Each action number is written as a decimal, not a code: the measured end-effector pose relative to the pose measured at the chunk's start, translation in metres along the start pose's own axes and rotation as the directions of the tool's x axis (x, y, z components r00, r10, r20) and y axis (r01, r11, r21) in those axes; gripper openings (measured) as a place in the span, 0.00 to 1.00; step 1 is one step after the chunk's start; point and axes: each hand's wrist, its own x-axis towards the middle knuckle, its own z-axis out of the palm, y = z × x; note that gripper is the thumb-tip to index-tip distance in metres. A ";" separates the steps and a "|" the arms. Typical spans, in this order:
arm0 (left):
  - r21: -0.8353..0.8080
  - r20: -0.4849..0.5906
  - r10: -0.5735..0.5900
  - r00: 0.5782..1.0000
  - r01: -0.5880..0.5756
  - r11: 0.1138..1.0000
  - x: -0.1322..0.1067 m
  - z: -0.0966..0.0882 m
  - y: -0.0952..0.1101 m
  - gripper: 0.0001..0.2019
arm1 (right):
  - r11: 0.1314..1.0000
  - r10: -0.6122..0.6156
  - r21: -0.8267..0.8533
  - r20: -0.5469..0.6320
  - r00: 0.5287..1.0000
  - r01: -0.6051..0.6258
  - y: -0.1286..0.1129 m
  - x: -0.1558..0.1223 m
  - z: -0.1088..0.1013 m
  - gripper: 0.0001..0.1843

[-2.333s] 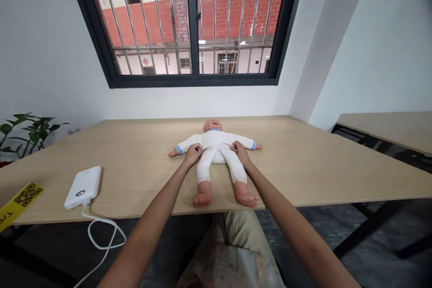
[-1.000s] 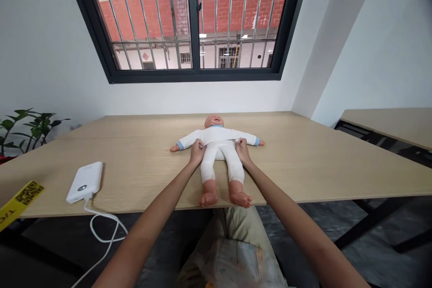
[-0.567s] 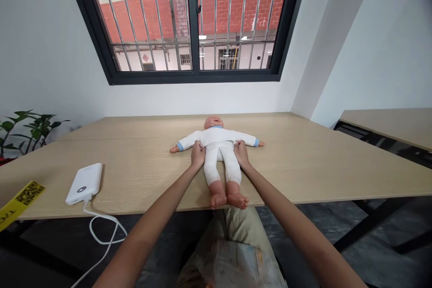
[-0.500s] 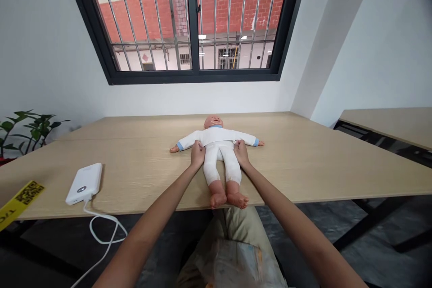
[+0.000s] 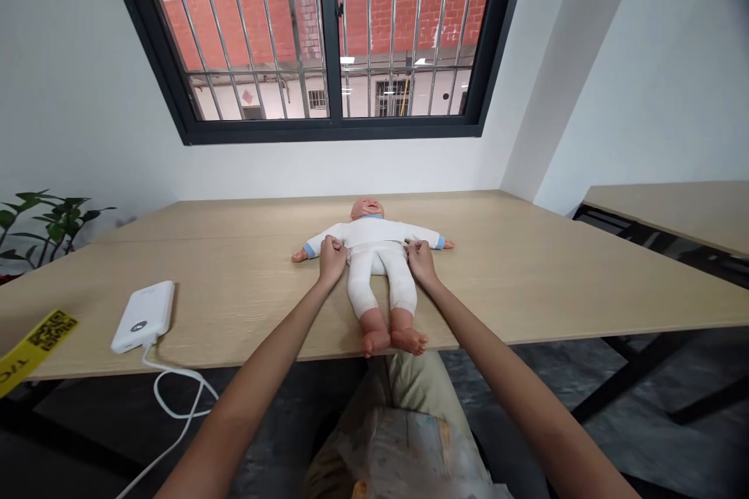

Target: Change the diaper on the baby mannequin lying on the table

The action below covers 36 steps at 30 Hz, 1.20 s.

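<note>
A baby doll (image 5: 372, 232) lies on its back in the middle of the table, head away from me, arms spread and bare feet at the front edge. It wears a white long-sleeved top with blue collar and cuffs, and white pants (image 5: 363, 281). My left hand (image 5: 333, 259) is closed at the left side of the doll's waist, pinching the edge of the pants. On the other side, my right hand (image 5: 421, 260) is likewise closed on the pants at the waist. The fingertips of both hands are mostly hidden.
A white power bank (image 5: 143, 316) with a white cable (image 5: 187, 398) lies at the left of the wooden table (image 5: 246, 281). A yellow tag (image 5: 35, 351) is at the far left edge, near a plant (image 5: 50, 226). Over my lap lies a clear plastic bag (image 5: 409, 452).
My left hand has moved slightly outward from the doll's waist, drawing the waistband sideways. My right hand stays beside the waist. The whole view has shifted a little.
</note>
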 end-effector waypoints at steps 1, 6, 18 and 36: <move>-0.004 -0.017 0.017 1.000 -0.017 1.000 0.000 -0.003 0.008 0.10 | 1.000 -0.002 -0.016 0.002 1.000 0.002 -0.003 -0.002 -0.001 0.09; -0.123 -0.159 0.333 0.930 -0.353 0.927 -0.048 -0.036 0.083 0.05 | 0.987 -0.114 -0.111 0.035 0.993 0.117 -0.024 -0.015 -0.013 0.10; -0.210 0.871 0.306 0.385 -0.272 0.939 -0.264 -0.098 0.036 0.17 | 0.955 -0.261 0.141 -0.009 0.965 0.259 -0.156 -0.158 -0.152 0.12; -0.006 0.971 0.027 0.237 -0.086 0.996 -0.274 -0.059 0.032 0.27 | 0.978 -0.194 0.071 -0.017 0.981 0.195 -0.181 -0.217 -0.212 0.06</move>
